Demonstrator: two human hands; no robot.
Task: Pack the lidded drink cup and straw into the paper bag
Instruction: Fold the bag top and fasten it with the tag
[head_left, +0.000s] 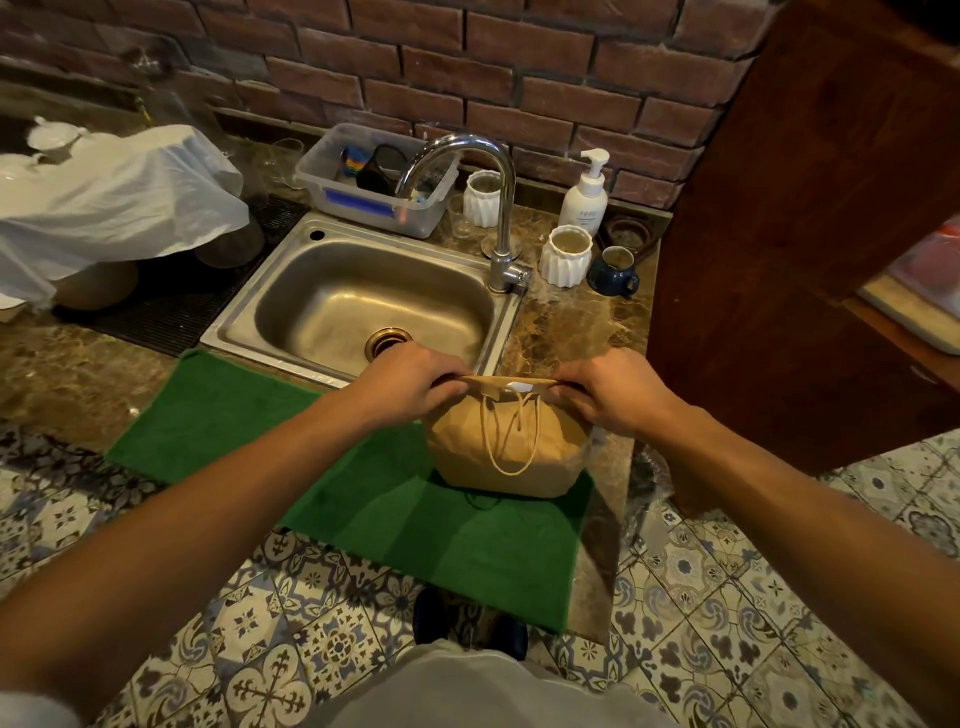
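While the paper bag (506, 447) stands upright on the green mat (363, 499) at centre frame, just below the sink (358, 296), both hands pinch its folded top edge. Left hand (410, 387) grips the left end of the fold, fingers curled closed on the paper; right hand (610, 389) does the same at the right end. The mouth is pressed flat between them, with a small white patch (519, 385) at mid-fold, possibly a sticker or tape; cannot tell which. The twine handle (511, 441) hangs loose down the near face of the bag. Bag sides bulge, so something is probably inside, but the cup and the straw are not visible anywhere in frame; whether both are packed cannot be confirmed. A crinkled clear wrapper (597, 441) shows at the bag's right side. Judgement: the task is near its end, with loading apparently done and closing of the top in hand. Remaining: finish the fold or seal, then let go.
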